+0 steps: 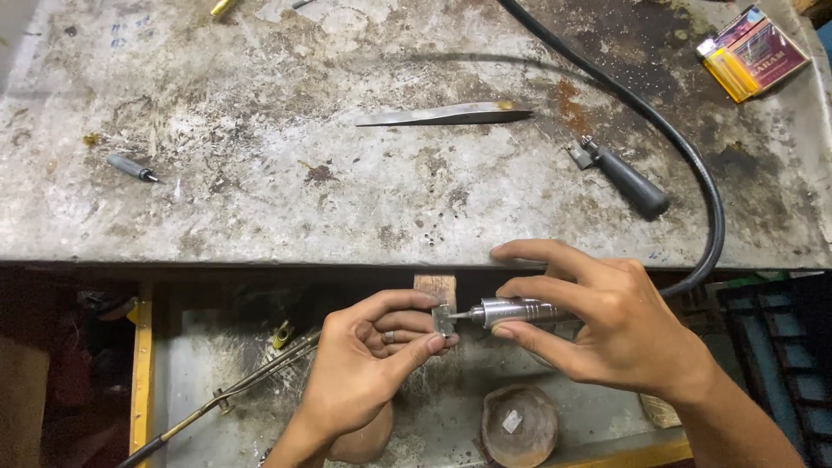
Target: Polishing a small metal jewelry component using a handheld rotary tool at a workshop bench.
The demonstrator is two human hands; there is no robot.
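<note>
My left hand (pixel 368 360) pinches a small flat metal piece (pixel 443 321) between thumb and fingers, braced against a wooden bench peg (pixel 435 286) at the bench's front edge. My right hand (pixel 598 325) grips a silver rotary handpiece (pixel 511 310), its thin bit touching the metal piece. A thick black flexible shaft (pixel 685 156) runs from the handpiece up across the worn grey bench (pixel 260 199).
On the bench lie long metal tweezers (pixel 446 114), a black-handled tool (pixel 628 180), a small grey bit (pixel 132 167) and a red and yellow box (pixel 752 52). Below sit a tray with a round bowl (pixel 520 425), long-handled tongs (pixel 225 394) and a dark crate (pixel 780 347).
</note>
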